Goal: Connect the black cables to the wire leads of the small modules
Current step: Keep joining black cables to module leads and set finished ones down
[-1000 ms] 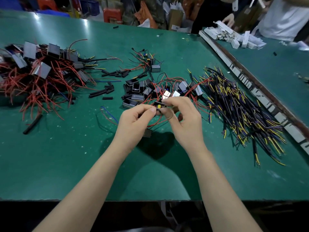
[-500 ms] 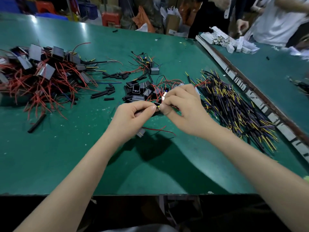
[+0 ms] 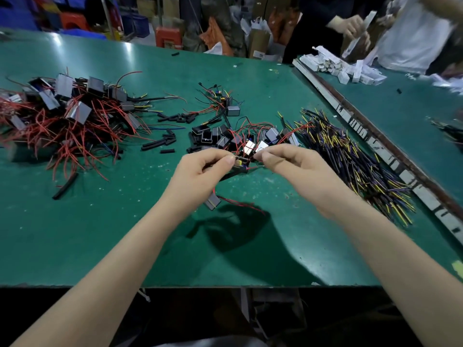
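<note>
My left hand [image 3: 200, 171] pinches a black cable [image 3: 234, 172] with a yellow tip between thumb and forefinger. A small grey module [image 3: 213, 202] with red leads [image 3: 240, 204] hangs below that hand, just above the table. My right hand [image 3: 293, 164] pinches a thin wire lead at its fingertips, close to the cable's end. The two hands sit a short gap apart above the green table [image 3: 125, 221]. Just behind them lies a heap of small modules [image 3: 230, 137] with red wires. To the right spreads a pile of black cables [image 3: 355, 159] with yellow ends.
A large tangle of joined modules with red wires [image 3: 65, 116] fills the table's left. Loose black sleeve pieces [image 3: 162, 144] lie between the piles. A metal rail [image 3: 370, 136] borders the right side. People handle white boxes [image 3: 345, 68] at the far right.
My hands have drawn slightly apart and the view has tilted. The grey module now hangs lower under my left hand, its red leads trailing right.
</note>
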### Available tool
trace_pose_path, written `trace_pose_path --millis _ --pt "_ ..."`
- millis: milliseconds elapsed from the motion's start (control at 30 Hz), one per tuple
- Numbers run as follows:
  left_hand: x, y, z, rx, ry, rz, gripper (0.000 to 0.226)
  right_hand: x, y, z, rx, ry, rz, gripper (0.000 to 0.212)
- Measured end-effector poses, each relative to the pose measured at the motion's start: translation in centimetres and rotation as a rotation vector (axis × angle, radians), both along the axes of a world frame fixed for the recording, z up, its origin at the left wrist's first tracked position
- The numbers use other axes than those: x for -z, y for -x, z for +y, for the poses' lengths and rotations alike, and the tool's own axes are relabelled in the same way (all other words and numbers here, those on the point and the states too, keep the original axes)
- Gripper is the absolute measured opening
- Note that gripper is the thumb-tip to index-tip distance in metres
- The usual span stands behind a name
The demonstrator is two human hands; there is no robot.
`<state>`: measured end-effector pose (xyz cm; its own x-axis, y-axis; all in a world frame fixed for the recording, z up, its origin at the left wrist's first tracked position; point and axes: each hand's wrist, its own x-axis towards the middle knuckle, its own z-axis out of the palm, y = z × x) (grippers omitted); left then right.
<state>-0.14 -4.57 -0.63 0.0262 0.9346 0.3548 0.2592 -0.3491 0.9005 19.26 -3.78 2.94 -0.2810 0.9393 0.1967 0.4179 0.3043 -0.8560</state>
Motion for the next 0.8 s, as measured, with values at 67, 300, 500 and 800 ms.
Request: trace_pose_path --millis 67,300,500,800 --pt "-0.1 -0.1 0.0 0.032 0.089 -0.042 0.031 0.3 -0.4 -0.1 0.077 -0.418 -0.145 0.008" --pt "-0.4 -0.9 -0.1 0.188 0.351 -0.228 0.031 0.0 -0.7 0.2 -0.008 -1.094 -0.425 0.013" --pt "-0.4 -1.0 -0.5 0.345 0.461 -0.378 0.032 -1.0 -0.4 1.1 -0.093 -1.121 -0.578 0.013" --pt "-0.5 0.0 -1.3 0.334 0.385 -0.243 0.015 -1.0 -0.1 0.4 -0.221 -0.845 -0.585 0.017"
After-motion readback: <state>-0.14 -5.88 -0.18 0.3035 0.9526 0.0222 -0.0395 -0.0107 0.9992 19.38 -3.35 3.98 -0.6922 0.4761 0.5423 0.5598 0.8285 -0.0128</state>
